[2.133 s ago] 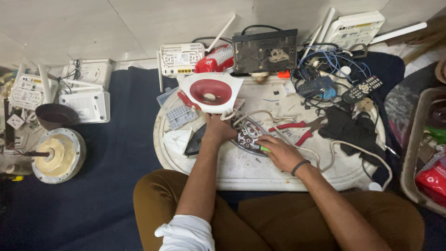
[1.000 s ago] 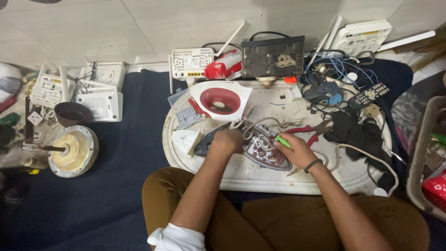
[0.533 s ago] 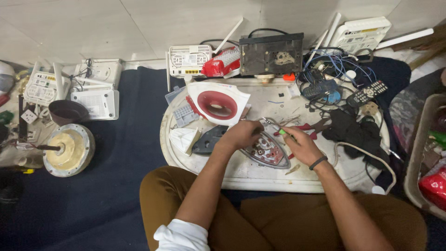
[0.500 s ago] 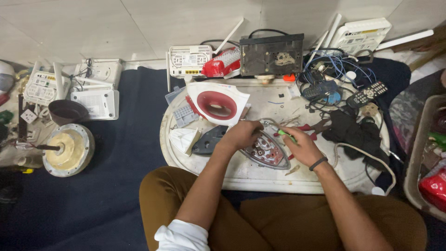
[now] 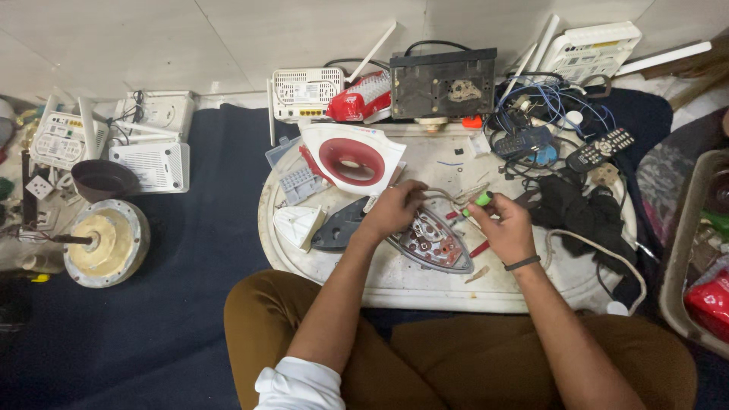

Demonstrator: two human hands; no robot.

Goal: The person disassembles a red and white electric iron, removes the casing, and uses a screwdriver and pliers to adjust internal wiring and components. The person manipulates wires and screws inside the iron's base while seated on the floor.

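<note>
Hands on pointed metal iron soleplate (image 5: 431, 244), white oval tray (image 5: 395, 282) centre.
Left hand (image 5: 393, 209) grips soleplate's 11 o'clock edge; right hand (image 5: 504, 225) closed around green-handled screwdriver (image 5: 478, 201); bare tray at 6 o'clock.

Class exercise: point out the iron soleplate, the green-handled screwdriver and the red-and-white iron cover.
iron soleplate (image 5: 431, 243), head view, on its metal middle.
green-handled screwdriver (image 5: 481, 200), head view, on the green handle.
red-and-white iron cover (image 5: 354, 159), head view, on its red inner rim.
</note>
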